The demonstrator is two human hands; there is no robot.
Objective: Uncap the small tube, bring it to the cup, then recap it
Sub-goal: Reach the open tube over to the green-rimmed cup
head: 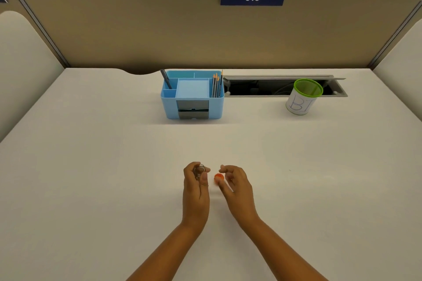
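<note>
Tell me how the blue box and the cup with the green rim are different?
The blue box is square-sided with compartments; the cup is round and white. The box holds pencils and a pen; the cup looks empty. The cup has blue letters; the box has none. Both stand upright at the desk's far edge.

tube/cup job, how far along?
Done: the orange cap is off, at the right hand fingertips. In hand: the left hand grips the open small tube above the desk. Left: the cup stands far right, untouched, or visited already; one frame can't tell. Recapping remains.
</note>
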